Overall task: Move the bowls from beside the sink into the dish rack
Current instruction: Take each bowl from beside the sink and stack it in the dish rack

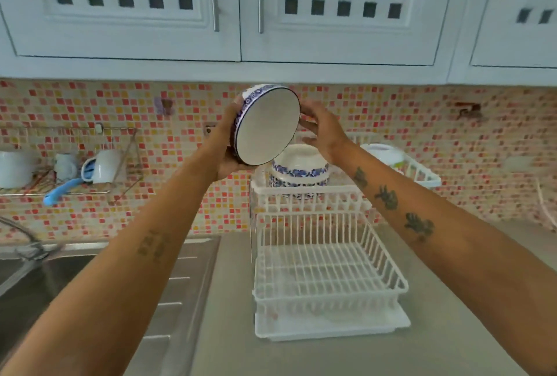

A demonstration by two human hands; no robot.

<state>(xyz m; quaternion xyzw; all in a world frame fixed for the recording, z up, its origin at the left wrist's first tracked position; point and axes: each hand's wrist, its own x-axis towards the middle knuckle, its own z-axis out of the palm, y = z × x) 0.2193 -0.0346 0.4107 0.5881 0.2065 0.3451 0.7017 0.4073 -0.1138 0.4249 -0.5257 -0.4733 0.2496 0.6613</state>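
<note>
Left hand is closed round the back and lower rim of a bowl, held on edge with its white inside facing the right hand, which is spread open beside the rim; whether its fingers touch the bowl cannot be told. Below the right hand, upturned bowls already sit stacked on the upper tier of the rack. Judgement: the step is to turn the held bowl mouth-down and lower it squarely onto that stack, the right hand steadying the far rim; glazed ware set off-centre could slide. The lower tier, nearer than both hands, is bare. Left of the left hand lie the sink and a wall rail with mugs. The worktop is grey; mosaic tiling and white cupboards stand behind.
</note>
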